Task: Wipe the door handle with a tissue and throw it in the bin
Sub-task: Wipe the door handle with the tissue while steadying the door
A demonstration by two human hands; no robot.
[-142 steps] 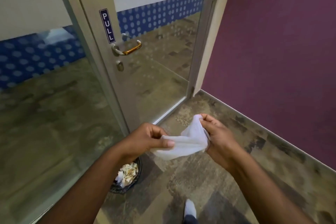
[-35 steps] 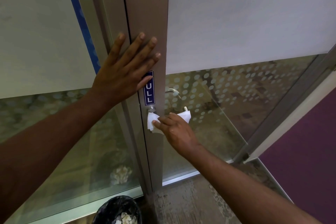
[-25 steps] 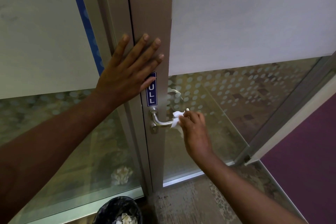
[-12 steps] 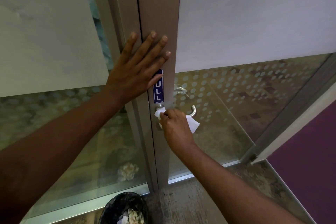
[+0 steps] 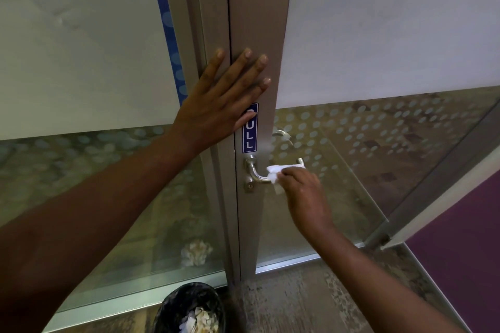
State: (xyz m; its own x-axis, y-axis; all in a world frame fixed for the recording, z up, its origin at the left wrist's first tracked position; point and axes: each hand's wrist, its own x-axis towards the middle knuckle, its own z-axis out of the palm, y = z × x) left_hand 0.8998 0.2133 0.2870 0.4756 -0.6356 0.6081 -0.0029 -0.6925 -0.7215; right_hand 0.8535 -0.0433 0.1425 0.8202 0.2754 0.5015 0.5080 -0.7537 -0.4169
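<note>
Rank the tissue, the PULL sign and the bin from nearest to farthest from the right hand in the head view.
From the right hand:
1. Tissue: held in its fingers, against the handle.
2. PULL sign: up and left, on the door frame.
3. Bin: on the floor, far below and left.

Left hand (image 5: 216,105) flat, right hand (image 5: 303,192) apparently pinching.

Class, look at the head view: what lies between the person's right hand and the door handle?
A white tissue, pinched in the right hand and pressed against the bar of the door handle. The head view shows it.
</note>
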